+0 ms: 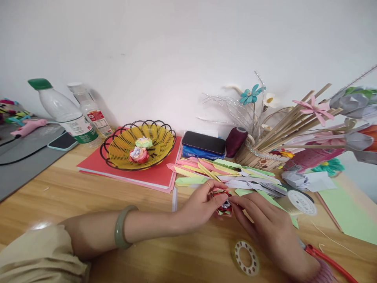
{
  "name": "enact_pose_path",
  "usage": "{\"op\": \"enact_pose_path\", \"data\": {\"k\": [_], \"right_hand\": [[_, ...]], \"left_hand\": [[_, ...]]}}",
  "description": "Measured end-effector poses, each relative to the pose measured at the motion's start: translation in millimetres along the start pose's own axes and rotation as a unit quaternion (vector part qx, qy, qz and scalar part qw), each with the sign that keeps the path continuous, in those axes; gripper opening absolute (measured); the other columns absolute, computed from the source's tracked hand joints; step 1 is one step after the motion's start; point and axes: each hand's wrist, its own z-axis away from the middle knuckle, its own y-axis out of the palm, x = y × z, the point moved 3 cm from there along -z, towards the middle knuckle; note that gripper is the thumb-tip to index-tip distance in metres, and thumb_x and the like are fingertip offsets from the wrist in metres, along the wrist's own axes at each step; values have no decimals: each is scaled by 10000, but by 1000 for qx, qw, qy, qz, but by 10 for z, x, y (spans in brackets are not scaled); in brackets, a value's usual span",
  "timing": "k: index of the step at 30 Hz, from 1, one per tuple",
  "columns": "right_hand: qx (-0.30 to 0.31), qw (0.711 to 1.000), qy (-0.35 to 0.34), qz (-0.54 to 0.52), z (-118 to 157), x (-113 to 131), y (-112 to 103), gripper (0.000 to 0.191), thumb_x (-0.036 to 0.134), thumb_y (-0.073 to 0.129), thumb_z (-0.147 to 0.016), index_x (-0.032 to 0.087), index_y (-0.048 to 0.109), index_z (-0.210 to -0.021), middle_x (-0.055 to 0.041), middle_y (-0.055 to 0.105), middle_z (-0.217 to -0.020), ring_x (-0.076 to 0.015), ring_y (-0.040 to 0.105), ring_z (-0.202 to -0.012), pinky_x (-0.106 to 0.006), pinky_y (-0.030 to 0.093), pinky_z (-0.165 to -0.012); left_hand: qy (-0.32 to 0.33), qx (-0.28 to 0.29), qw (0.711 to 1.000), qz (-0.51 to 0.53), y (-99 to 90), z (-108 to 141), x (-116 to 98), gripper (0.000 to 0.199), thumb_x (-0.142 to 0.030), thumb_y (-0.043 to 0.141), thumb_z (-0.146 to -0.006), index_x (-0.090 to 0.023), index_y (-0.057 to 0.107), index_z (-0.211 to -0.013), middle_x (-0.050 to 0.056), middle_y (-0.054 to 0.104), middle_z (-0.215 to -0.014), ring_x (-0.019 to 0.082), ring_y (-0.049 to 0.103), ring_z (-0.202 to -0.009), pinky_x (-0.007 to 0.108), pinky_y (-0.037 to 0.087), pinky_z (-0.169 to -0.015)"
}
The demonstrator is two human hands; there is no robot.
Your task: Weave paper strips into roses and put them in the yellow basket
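Nearest to me, a tape roll lies on the wooden table. Just beyond it, I see my left hand and right hand pinching a folded paper rose between their fingertips, near the paper strips.

Two hands, the left and the right, meet on one paper rose at a wooden table. Two more roses lie in a single yellow basket. Two plastic bottles stand at the wall, and two phones are in view, one on a blue pack and one at left. One tape roll, one thread spool and one jade bangle complete the count; the paper strips overlap too much to number.
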Motion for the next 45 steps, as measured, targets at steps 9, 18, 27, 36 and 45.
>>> {"op": "enact_pose_path", "data": {"k": [9,18,27,36,45], "right_hand": [[19,998,32,-52,-10,-48,8,138,163,489,-852,201,538,-976,-40,601,-786,-136,571,-694,-253,459,-586],[20,998,-40,41,39,-37,-44,220,152,509,-838,172,542,-1055,-52,614,-806,-143,555,-690,-263,424,-576],[25,999,-22,-8,-25,-19,-22,140,143,471,-860,159,536,-983,-52,579,-789,-133,541,-687,-246,426,-564],[48,995,-61,61,45,-8,-6,162,141,412,-874,141,529,-985,-69,570,-803,-162,519,-696,-274,407,-581],[44,995,70,-49,-26,-3,43,124,173,398,-887,178,516,-851,-37,548,-773,-122,530,-650,-244,423,-558]], "left_hand": [[-2,13,1000,10,13,-5,2,362,-448,549,-746,-177,454,-966,11,524,-843,113,548,-714,240,440,-595],[2,13,1000,7,6,-10,18,317,-406,529,-774,-175,449,-976,8,522,-839,106,548,-710,223,441,-572],[-8,21,1000,7,20,5,24,310,-382,513,-791,-164,438,-999,5,514,-832,97,545,-706,216,451,-570],[-12,28,999,12,26,13,34,333,-399,506,-792,-161,431,-1011,3,518,-836,94,552,-698,214,453,-565],[-12,25,1000,2,18,-1,23,348,-414,520,-777,-166,447,-1009,20,506,-896,106,546,-724,236,464,-581]]}}
